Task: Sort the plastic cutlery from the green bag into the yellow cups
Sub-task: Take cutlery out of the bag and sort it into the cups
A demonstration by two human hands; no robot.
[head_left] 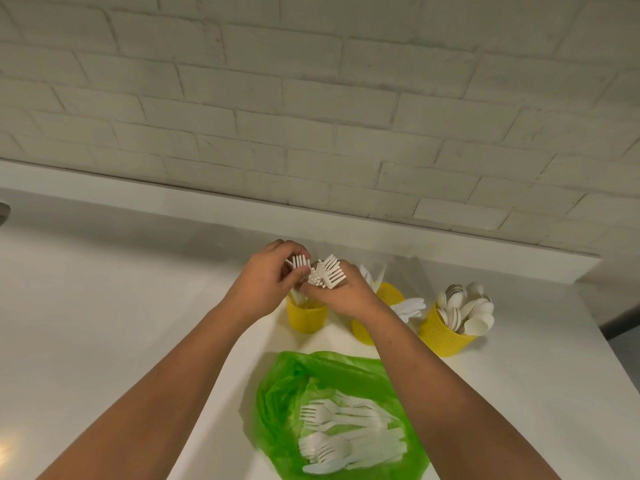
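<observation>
Curled fingers of the left hand (265,280) pinch a few white plastic forks (300,260) by the tines, while the right hand (346,294) grips a thicker bundle of white plastic forks (329,273), tines fanned upward. The two hands meet just above the left yellow plastic cup (306,318), which already holds a few white handles; whether the two clutches of forks touch is hard to tell.

To the right, a middle yellow cup (389,294), partly hidden by the right forearm, holds white plastic knives (374,277). Farther right, a perforated yellow cup (445,336) is packed with white plastic spoons (464,306).

Nearer, the crumpled green plastic bag (294,379) lies open on the white countertop (138,306), with loose white cutlery (346,431) still on it. A white brick wall (311,98) rises behind.
</observation>
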